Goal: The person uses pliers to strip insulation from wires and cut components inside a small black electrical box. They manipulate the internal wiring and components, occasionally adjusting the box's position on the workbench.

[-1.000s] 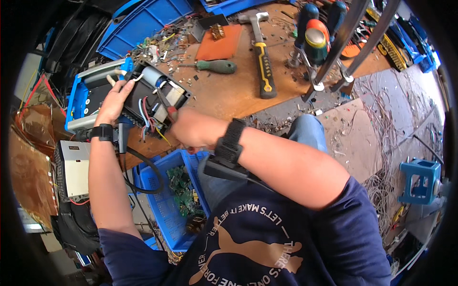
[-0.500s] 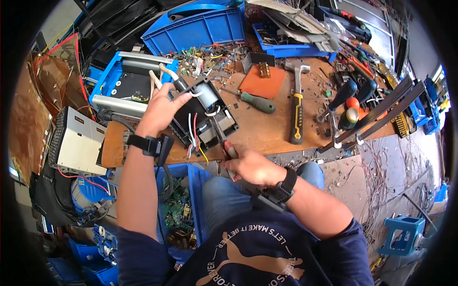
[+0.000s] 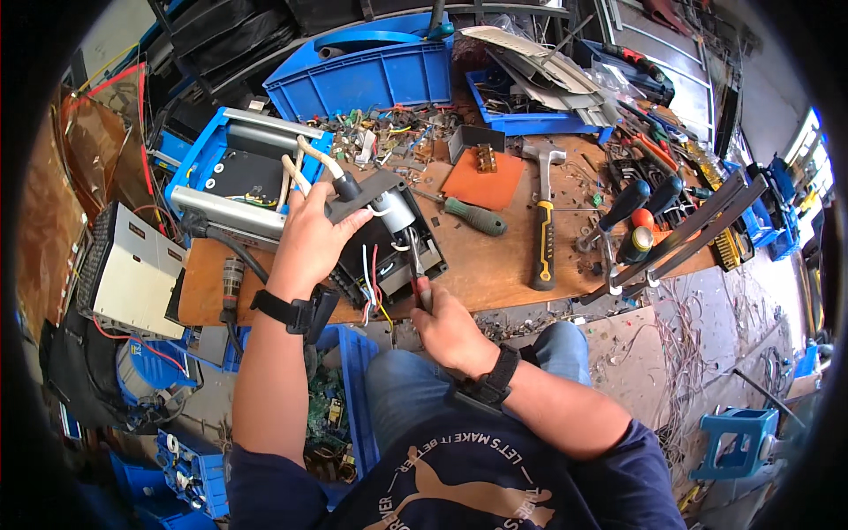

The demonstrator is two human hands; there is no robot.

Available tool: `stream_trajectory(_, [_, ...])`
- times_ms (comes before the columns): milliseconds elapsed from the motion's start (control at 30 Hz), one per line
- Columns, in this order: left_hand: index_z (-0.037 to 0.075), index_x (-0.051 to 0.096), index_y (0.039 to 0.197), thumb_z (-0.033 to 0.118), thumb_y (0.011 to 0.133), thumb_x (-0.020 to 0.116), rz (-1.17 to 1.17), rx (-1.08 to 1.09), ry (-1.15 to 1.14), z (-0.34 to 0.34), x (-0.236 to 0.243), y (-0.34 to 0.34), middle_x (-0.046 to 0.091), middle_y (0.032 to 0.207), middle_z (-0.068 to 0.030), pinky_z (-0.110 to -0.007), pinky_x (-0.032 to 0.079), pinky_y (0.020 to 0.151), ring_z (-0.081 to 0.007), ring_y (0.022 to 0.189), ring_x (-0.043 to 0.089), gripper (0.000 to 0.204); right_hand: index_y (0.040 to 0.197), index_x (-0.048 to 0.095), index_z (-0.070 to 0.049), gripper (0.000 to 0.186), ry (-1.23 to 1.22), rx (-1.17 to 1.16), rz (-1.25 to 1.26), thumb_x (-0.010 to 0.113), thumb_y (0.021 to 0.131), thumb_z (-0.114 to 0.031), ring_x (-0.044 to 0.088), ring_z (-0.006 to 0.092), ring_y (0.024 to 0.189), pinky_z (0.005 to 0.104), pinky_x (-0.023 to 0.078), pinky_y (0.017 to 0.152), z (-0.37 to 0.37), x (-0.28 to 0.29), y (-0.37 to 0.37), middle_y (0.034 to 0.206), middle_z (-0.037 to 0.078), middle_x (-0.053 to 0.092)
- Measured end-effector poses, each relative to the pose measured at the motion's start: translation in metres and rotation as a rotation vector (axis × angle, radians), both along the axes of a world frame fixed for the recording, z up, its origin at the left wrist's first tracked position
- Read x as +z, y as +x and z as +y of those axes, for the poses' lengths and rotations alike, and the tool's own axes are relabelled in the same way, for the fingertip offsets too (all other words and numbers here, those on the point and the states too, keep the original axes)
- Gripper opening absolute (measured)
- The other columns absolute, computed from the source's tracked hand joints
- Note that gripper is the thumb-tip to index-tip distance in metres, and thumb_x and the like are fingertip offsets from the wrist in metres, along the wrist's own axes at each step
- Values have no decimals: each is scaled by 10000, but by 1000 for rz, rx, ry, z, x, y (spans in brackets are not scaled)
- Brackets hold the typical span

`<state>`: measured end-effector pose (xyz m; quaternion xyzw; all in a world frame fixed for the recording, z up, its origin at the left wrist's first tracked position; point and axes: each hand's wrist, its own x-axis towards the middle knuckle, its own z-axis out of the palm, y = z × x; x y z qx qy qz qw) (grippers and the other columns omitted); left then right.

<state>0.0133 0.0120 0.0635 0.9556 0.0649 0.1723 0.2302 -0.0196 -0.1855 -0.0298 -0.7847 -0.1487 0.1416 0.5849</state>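
My left hand grips the upper-left part of a black electronics housing near two thick cream cables. Inside the housing are a silver cylindrical component and loose wires. My right hand is closed on the handles of a red-handled metal tool, whose jaws reach into the housing by the cylinder's lower end and its wires. Whether the jaws are shut I cannot tell. A blue-and-silver casing lies to the left, and a green-handled screwdriver lies just right of the housing.
A hammer, orange pad, standing tools and scrap share the wooden bench. Blue crates stand behind, another below. A beige box is at left, a blue stool at right.
The view has tilted up to show more bench. The tool in my right hand now reaches further up toward the cylinder's lower end; my left hand stays on the housing.
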Motion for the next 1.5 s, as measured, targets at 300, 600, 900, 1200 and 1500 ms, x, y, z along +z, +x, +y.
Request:
stream_trajectory(300, [19,570,1117,347,773,782,-142,-27,39,-10,-2,-10,519,1051,-239,-455,460,868,-419,988,553,520,1129,514,69,354,-25,51,-3,573,853,-143,635,354,907,409,480,810,3,0,17,930,239,639])
stream_trajectory(600, [15,569,1092,305,766,789,-210,-41,51,-16,-6,-15,516,1015,-220,-454,458,842,-412,964,546,488,1093,506,96,339,-11,119,210,600,857,-127,595,173,779,301,483,704,-2,31,22,874,120,618])
stream_trajectory(900, [19,571,1087,313,755,796,-210,-34,44,-14,-8,-11,522,1009,-220,-454,458,835,-412,963,546,497,1136,478,-4,272,303,194,419,561,892,-92,599,153,776,308,522,636,-6,24,24,905,78,600])
stream_trajectory(1200, [43,576,1120,370,776,774,-141,0,34,-12,-6,-10,521,1079,-215,-440,450,875,-401,1024,545,514,1014,478,-55,135,358,171,424,570,936,-117,569,135,583,289,488,505,5,2,25,705,35,554])
stream_trajectory(1500, [23,582,1102,354,776,780,-120,-12,0,-10,-1,-6,532,1060,-209,-437,448,869,-387,1005,549,505,986,499,11,265,-481,-94,-395,464,982,-252,645,407,687,489,511,588,-10,7,21,792,253,645])
